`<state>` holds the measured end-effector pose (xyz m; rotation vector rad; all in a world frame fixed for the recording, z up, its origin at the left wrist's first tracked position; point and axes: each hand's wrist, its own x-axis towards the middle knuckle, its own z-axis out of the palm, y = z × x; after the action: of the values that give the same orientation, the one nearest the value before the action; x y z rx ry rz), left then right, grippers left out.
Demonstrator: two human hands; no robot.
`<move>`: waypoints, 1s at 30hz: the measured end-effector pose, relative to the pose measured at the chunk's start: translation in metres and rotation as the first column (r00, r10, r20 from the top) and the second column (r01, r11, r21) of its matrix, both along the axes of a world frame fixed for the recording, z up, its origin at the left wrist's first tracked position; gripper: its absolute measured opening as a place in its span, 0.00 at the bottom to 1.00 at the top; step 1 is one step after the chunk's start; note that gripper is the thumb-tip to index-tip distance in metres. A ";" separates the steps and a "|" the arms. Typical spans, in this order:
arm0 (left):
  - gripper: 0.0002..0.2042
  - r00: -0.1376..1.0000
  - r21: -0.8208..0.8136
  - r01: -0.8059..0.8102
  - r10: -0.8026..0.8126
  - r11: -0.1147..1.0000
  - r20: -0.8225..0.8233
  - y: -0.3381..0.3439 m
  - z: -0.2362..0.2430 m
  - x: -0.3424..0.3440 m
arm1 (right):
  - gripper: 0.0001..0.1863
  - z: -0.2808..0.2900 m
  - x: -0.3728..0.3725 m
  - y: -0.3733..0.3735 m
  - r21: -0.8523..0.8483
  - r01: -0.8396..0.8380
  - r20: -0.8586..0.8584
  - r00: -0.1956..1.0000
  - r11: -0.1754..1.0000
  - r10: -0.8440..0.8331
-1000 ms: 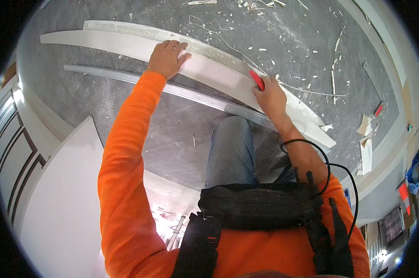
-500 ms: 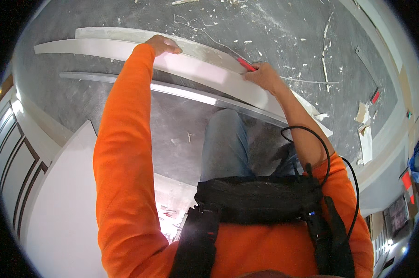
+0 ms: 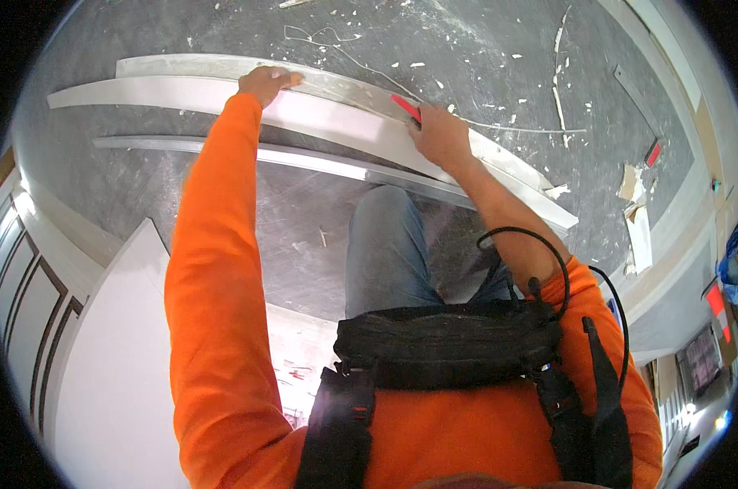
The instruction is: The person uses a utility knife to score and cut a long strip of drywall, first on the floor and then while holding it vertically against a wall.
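While the left hand [image 3: 265, 84] is resting over the far side of a long white strip [image 3: 328, 114], its fingertips are bending out of clear sight, so I cannot tell whether they are pinching the strip or only pressing on it. Farther right, the right hand [image 3: 442, 138] is curling its fingers around a red tool [image 3: 406, 106], whose visible end is pointing away from the palm toward the upper left. The white strip is lying lengthwise across the dark floor [image 3: 296, 216], one end reaching toward the floor's left edge, the other toward its right. Along its far side, a pale grey strip [image 3: 190, 63] is running; on its near side, a grey profile [image 3: 304, 161] is lying, with the person's knee [image 3: 389, 236] just before it. Beyond the strips, a thin wire [image 3: 369, 67] is curling. Near the floor's right edge, a flat red-ended tool [image 3: 636, 102] and torn scraps [image 3: 640, 236] are lying.
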<state>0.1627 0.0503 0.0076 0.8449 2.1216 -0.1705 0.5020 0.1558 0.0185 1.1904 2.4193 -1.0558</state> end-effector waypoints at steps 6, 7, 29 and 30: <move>0.20 0.635 0.432 -0.769 0.492 0.471 0.595 0.020 -0.019 0.012 | 0.17 -0.014 0.027 0.024 0.050 0.556 -0.053 0.831 0.830 -0.554; 0.18 0.746 0.537 -0.663 0.405 0.522 0.529 0.031 -0.015 0.026 | 0.16 -0.016 0.043 0.034 0.064 0.615 -0.093 0.788 0.786 -0.609; 0.17 0.908 0.178 0.192 -0.243 0.965 0.341 0.038 0.020 0.164 | 0.20 0.000 0.071 0.046 -0.349 -0.014 0.037 0.999 0.937 0.029; 0.17 0.897 0.200 0.107 -0.181 0.974 0.404 0.036 0.015 0.160 | 0.20 0.002 0.069 0.048 -0.425 0.030 0.071 0.997 0.905 0.000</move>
<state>0.3223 0.0864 0.0228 1.0399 1.6840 0.1156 0.5714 0.2037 0.0202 1.0710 1.9829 -1.4287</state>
